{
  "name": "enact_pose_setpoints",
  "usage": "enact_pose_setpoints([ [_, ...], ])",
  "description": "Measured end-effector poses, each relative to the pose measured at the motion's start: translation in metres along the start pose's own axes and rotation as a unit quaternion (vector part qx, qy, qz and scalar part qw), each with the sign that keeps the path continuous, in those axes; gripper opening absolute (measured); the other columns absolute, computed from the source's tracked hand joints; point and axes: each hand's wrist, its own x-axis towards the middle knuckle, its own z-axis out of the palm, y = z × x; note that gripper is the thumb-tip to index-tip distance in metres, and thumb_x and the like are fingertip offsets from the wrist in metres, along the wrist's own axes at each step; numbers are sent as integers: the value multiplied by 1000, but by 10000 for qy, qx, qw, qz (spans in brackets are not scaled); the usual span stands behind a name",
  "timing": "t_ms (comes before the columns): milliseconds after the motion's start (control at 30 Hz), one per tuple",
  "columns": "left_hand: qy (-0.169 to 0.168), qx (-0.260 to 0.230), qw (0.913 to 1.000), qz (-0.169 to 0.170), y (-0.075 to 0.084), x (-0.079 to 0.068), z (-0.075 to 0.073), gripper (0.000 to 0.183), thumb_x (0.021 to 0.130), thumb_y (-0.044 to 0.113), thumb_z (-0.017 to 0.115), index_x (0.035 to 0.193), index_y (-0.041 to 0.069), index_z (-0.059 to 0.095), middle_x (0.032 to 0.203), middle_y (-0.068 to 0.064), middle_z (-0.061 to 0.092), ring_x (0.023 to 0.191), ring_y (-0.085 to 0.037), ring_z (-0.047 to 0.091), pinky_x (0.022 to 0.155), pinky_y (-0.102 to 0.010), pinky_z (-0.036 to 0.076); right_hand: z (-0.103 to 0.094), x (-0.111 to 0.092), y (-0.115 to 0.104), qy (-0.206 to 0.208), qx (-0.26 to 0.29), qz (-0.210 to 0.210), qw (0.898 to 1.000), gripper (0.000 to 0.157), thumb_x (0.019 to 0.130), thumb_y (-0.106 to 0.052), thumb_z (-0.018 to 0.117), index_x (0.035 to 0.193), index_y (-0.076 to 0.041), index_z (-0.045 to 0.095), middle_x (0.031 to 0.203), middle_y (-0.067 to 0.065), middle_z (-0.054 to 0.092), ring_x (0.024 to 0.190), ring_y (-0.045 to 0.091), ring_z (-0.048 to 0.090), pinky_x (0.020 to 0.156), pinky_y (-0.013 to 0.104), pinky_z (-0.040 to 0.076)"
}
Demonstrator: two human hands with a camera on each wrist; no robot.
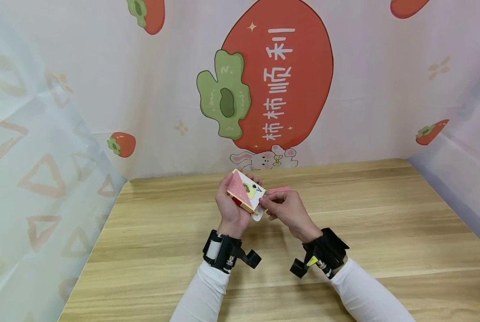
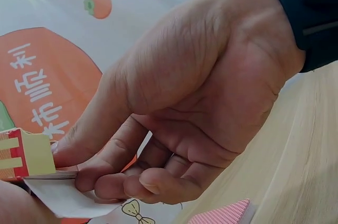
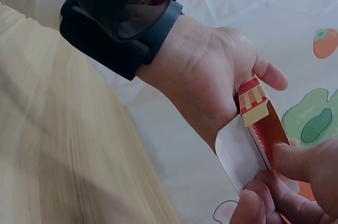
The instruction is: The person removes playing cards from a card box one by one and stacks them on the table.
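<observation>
My left hand (image 1: 233, 212) grips a playing-card box (image 1: 240, 185) over the table, with an ace of spades and a red pattern printed on its face. At the end nearer my right hand (image 1: 292, 210) the box is open. A white lid flap (image 3: 237, 150) sticks out there, beside a small striped side tab (image 3: 253, 100). My right hand pinches the box at this end, thumb near the opening and fingers by the flap. Behind the right hand, a red-patterned stack of cards (image 1: 279, 189) lies on the table, partly hidden.
The wood-grain table (image 1: 151, 250) ends at a hanging cloth (image 1: 175, 89) printed with persimmons at the back. Similar cloth hangs at both sides. Black wrist straps with small cameras (image 1: 253, 258) jut out from both wrists.
</observation>
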Motion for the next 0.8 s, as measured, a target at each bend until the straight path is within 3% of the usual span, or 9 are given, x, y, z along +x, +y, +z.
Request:
enact_pose_setpoints([
  [167,-180,93,9998,23,-2,-1,1,42,99,38,39,134,15,40,113,-9,54,104,-26,57,102,-47,42,0,0,0,75,91,113,9999,17,95,-6,68,99,10,72,94,12,67,70,18,58,60,25,53],
  [367,-294,113,9995,18,-4,-2,2,41,99,38,37,133,16,39,117,-12,51,102,-25,56,98,-45,44,0,0,1,179,117,192,9996,14,94,-5,68,96,9,71,92,10,65,70,17,57,61,25,51],
  [800,223,-488,9984,-179,0,1,-2,43,100,43,35,128,13,48,108,-11,58,103,-30,59,107,-51,39,-5,3,-5,-328,313,350,9984,23,97,-16,70,105,5,71,87,8,69,72,18,60,65,26,53],
])
